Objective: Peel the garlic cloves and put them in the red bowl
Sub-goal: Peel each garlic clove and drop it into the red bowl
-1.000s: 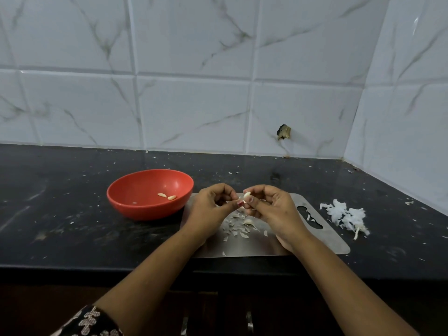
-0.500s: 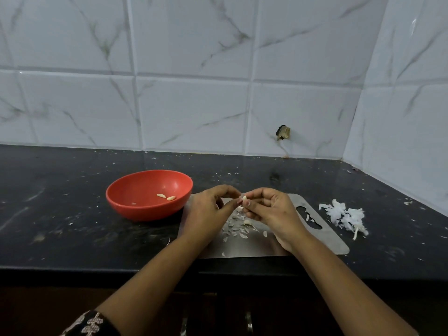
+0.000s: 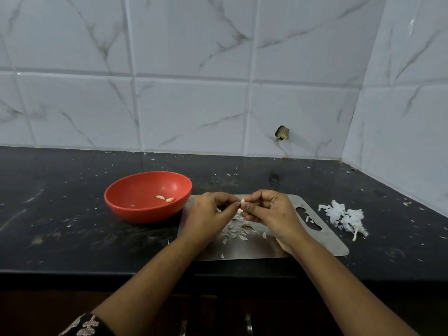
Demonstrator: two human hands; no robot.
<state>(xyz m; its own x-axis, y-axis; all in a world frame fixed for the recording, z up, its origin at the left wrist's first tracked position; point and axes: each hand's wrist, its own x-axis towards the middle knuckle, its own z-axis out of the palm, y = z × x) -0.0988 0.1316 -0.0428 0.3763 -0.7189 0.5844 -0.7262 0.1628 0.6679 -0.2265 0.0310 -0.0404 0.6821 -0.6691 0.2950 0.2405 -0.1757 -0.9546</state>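
Already done: 2 peeled cloves [image 3: 165, 198] lie in the red bowl [image 3: 135, 214], left of centre.
In hand: garlic clove [image 3: 243, 201], centre frame, pinched by left hand [image 3: 208, 214] and right hand [image 3: 269, 209], both clamped on it above the steel board [image 3: 315, 246].
Left: probably finish skinning it, then bowl it; whether more cloves wait, cannot tell.

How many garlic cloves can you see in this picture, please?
3: two cloves lie side by side in the red bowl; one clove is pinched between left hand and right hand, which may hide others.
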